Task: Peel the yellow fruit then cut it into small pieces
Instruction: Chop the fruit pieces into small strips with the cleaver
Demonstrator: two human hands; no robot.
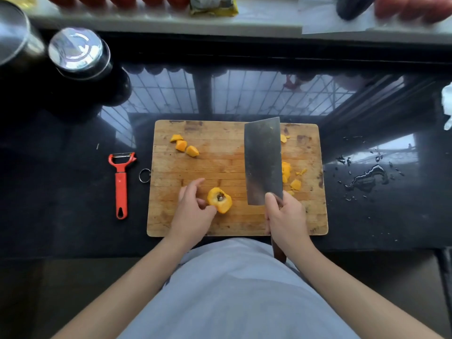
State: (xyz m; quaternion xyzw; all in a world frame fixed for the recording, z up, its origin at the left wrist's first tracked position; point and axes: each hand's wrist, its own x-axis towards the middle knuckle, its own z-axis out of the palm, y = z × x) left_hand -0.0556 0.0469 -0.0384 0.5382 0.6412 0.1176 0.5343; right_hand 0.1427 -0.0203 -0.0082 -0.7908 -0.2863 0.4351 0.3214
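Observation:
A peeled yellow fruit piece (220, 200) with its dark core showing lies on the wooden cutting board (220, 167), near the front. My left hand (193, 206) pinches its left side with thumb and fingertips. My right hand (285, 216) grips the handle of a cleaver (263, 160), whose broad blade points away from me over the board's right half. Three cut yellow chunks (184, 146) sit at the board's far left. More chunks (291, 177) lie right of the blade, partly hidden by it.
A red peeler (121, 182) lies on the black counter left of the board. Two steel containers (75, 52) stand at the far left. Spilled water (367, 177) pools to the right. A white ledge (171, 23) with produce runs along the back.

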